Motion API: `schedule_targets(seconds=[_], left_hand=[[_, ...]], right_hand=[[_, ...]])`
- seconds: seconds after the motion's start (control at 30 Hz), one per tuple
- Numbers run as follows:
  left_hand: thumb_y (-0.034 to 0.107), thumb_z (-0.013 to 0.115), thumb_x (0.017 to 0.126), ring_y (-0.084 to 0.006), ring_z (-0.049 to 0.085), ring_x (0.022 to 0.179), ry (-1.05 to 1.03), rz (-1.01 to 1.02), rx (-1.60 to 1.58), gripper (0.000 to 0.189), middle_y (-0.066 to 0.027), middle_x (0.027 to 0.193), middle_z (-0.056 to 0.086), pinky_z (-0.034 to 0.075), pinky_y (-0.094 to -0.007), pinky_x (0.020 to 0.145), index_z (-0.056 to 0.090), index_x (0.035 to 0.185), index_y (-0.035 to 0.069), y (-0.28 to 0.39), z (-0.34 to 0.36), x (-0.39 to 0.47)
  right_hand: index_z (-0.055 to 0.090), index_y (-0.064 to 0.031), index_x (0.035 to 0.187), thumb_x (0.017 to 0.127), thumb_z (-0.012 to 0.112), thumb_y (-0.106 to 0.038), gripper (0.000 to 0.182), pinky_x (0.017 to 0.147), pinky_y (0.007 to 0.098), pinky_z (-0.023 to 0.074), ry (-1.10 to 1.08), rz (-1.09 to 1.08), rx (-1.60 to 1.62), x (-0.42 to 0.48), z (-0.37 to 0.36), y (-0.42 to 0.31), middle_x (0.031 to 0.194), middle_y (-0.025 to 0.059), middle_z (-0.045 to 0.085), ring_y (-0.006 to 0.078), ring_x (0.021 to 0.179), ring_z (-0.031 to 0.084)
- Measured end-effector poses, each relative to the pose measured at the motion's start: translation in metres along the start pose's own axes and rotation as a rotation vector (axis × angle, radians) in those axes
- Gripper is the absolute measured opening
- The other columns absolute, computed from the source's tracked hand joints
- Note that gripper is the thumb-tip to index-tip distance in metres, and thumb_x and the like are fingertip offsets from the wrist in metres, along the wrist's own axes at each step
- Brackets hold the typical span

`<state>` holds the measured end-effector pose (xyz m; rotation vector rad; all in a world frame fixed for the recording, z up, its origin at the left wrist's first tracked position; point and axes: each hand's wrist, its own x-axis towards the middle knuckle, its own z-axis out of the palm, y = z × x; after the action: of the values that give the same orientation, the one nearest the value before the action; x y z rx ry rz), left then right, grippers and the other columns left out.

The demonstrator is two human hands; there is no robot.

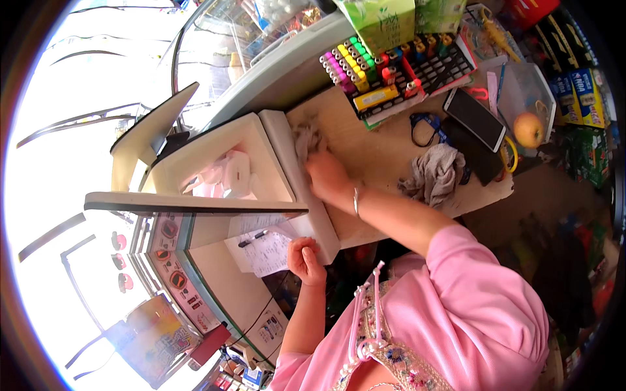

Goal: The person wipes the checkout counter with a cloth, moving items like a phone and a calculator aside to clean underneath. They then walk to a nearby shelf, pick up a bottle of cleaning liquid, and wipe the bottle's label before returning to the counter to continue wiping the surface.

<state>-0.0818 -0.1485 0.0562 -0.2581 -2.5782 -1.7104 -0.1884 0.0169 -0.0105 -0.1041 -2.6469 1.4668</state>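
Note:
My right hand (328, 178), with a silver bracelet at its wrist, grips a greyish rag (308, 139). It presses the rag to the wooden counter (371, 161), along the side of a cream-coloured machine housing (299, 181). My left hand (305, 259) is loosely curled, with nothing visible in it, by the housing's near corner. Beside it lie sheets of handwritten paper (271, 256) with a black pen (253, 238) on top. Crumpled pale plastic bags (230, 173) sit in the recess of the housing. A second crumpled grey cloth (435, 173) lies farther right on the counter.
A rack of coloured lighters (352, 63) stands at the counter's back, near green boxes (384, 22). To the right are a smartphone (474, 119), a blue lanyard (433, 122) and an apple (528, 129) in a clear plastic container. Two flat panels (195, 201) (156, 129) rise from the machine.

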Motion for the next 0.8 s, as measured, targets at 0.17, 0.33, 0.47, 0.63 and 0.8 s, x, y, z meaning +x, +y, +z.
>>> schedule_targets(seconds=[0.17, 0.33, 0.47, 0.63, 0.8], left_hand=[[0.029, 0.053, 0.094, -0.0108, 0.048, 0.066, -0.019, -0.014, 0.015, 0.03, -0.0045, 0.081, 0.054, 0.039, -0.0237, 0.062, 0.057, 0.09, 0.0, 0.006, -0.003, -0.003], [0.025, 0.052, 0.094, -0.0145, 0.051, 0.063, -0.022, 0.027, 0.057, 0.029, -0.0084, 0.078, 0.054, 0.04, -0.0258, 0.06, 0.057, 0.085, -0.001, 0.007, -0.001, -0.001], [0.025, 0.052, 0.094, -0.0151, 0.051, 0.063, -0.034, 0.062, 0.095, 0.029, -0.0085, 0.075, 0.053, 0.04, -0.0262, 0.06, 0.057, 0.084, -0.001, 0.01, 0.002, 0.003], [0.029, 0.053, 0.094, -0.0111, 0.05, 0.066, -0.013, -0.003, 0.098, 0.031, -0.006, 0.081, 0.055, 0.04, -0.0242, 0.063, 0.057, 0.088, 0.0, 0.005, -0.003, -0.002], [0.023, 0.054, 0.093, -0.0147, 0.052, 0.065, -0.034, 0.014, 0.089, 0.025, -0.0084, 0.081, 0.055, 0.041, -0.025, 0.062, 0.058, 0.086, -0.001, 0.006, -0.003, 0.0]], right_hand=[[0.058, -0.0012, 0.064, 0.062, 0.055, -0.001, 0.003, 0.071, 0.0465, 0.0441, 0.004, -0.052, 0.201, -0.07, 0.004, -0.007, 0.075, 0.0157, 0.056, 0.0362, 0.079, 0.053], [0.061, -0.0007, 0.07, 0.061, 0.057, 0.002, 0.01, 0.077, 0.0448, 0.0464, 0.184, -0.025, 0.04, 0.031, 0.003, 0.007, 0.082, 0.0181, 0.059, 0.0374, 0.085, 0.054], [0.065, 0.0008, 0.077, 0.064, 0.057, 0.003, 0.016, 0.084, 0.0434, 0.0476, 0.225, 0.011, -0.008, 0.105, -0.002, 0.025, 0.091, 0.0193, 0.062, 0.0377, 0.094, 0.055], [0.065, 0.0004, 0.073, 0.063, 0.059, -0.001, 0.011, 0.08, 0.0448, 0.0483, -0.108, 0.021, -0.178, 0.04, -0.009, 0.005, 0.092, 0.0192, 0.063, 0.0367, 0.094, 0.056], [0.059, -0.0001, 0.069, 0.059, 0.058, 0.001, 0.009, 0.077, 0.0453, 0.046, -0.153, 0.04, 0.175, -0.072, 0.004, -0.007, 0.082, 0.018, 0.058, 0.038, 0.088, 0.054]])
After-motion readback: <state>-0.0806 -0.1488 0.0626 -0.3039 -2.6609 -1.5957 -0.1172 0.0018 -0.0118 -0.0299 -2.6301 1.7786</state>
